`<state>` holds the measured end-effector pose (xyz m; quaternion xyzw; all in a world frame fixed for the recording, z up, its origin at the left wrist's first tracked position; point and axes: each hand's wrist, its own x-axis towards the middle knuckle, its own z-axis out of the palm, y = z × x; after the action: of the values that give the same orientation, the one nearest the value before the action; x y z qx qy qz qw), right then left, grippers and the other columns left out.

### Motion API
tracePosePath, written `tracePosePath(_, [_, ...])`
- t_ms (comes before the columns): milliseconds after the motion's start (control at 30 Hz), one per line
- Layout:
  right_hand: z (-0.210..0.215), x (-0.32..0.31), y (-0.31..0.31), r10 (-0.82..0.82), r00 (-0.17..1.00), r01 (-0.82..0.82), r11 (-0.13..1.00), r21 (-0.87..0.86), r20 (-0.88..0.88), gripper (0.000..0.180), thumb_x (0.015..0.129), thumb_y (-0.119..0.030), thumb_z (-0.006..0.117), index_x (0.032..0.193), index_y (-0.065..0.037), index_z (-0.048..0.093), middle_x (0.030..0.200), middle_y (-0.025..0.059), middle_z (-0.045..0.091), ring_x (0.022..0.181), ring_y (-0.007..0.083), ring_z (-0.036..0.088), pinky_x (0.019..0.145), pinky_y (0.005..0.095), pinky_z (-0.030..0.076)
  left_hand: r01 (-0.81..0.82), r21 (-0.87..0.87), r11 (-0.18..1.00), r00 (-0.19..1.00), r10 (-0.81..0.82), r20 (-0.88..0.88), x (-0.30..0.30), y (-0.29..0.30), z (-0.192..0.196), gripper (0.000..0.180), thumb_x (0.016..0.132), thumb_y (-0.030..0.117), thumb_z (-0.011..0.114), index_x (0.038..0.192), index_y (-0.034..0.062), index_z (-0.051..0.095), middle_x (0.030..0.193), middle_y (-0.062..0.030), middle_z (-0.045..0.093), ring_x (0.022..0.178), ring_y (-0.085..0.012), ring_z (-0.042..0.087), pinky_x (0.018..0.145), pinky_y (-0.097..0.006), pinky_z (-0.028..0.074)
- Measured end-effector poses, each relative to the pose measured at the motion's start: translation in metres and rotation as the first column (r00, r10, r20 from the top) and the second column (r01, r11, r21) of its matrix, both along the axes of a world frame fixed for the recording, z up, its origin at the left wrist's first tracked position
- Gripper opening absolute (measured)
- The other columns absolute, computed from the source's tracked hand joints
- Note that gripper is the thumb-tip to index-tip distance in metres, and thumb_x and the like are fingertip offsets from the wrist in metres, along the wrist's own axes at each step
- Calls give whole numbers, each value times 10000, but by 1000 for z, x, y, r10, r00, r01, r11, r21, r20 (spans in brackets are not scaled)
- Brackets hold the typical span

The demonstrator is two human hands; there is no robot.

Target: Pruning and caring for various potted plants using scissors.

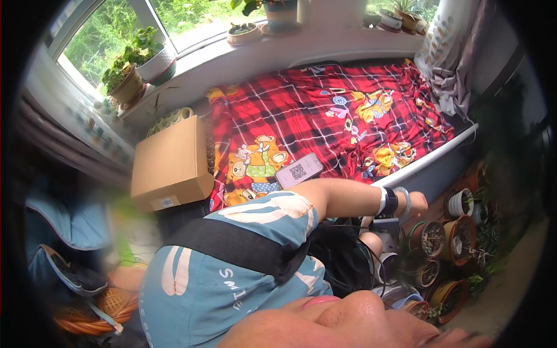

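Observation:
My right arm reaches across to the right, over the near edge of the bed. My right hand (414, 204) looks closed, its fingers curled, and whatever may be in them is hidden. A black band (390, 202) and a grey ring-shaped loop (405, 203) sit round the wrist. Under the forearm is a dark bag or cloth (339, 255) with a thin cable, and a patch of skin shows beside it. A smartphone (299, 171) with a square code on its screen lies face up on the red plaid sheet (301, 124). My left hand is out of view.
A closed cardboard box (168, 162) stands left of the phone. Potted plants (429, 238) crowd the floor at right; more pots (156, 64) line the window sill. A blue bag (69, 226) and a wicker basket (96, 319) are at left. A curtain (449, 64) hangs at the far right.

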<state>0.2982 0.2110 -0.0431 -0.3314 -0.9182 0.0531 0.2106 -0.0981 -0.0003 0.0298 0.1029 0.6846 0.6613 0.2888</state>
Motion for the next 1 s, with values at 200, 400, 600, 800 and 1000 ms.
tracePosePath(200, [0,5,11,57,985,-35,991,133,-164,164,810,-100,555,882,27,628,777,229,632,691,417,582,660,454,480,-129,-54,990,953,109,-284,-26,-97,71,342,656,121,642,986,35,669,824,-91,679,773,-209,655,717,-300,517])
tracePosePath(400, [18,3,8,-38,991,51,994,95,-126,256,799,-38,501,1011,48,617,893,235,647,845,383,622,767,413,495,-237,-132,963,877,153,-455,-18,-244,98,412,683,151,663,1071,13,638,989,-121,659,902,-184,626,786,-298,502])
tracePosePath(600, [-2,-28,18,-47,993,39,996,-79,-111,257,791,-29,504,1004,50,624,907,233,644,856,374,620,785,400,491,-549,-35,835,818,527,-231,47,-406,98,329,769,118,613,1075,0,626,918,-86,651,742,-123,607,650,-253,498])
tracePosePath(800, [-22,-70,-7,120,991,-122,992,-37,-50,260,791,-35,509,1010,46,623,919,231,640,868,372,614,795,400,485,-859,58,508,486,847,-213,92,-545,81,331,757,52,576,1072,-51,593,752,-73,624,625,-117,564,583,-259,480])
tracePosePath(1000, [-36,-108,-32,250,968,-250,968,-38,7,263,791,-40,515,1016,42,621,931,229,637,880,370,608,804,400,479,-999,-11,-44,-32,846,-533,130,-662,92,404,697,87,590,1083,-32,567,958,-161,640,825,-218,627,717,-323,512])
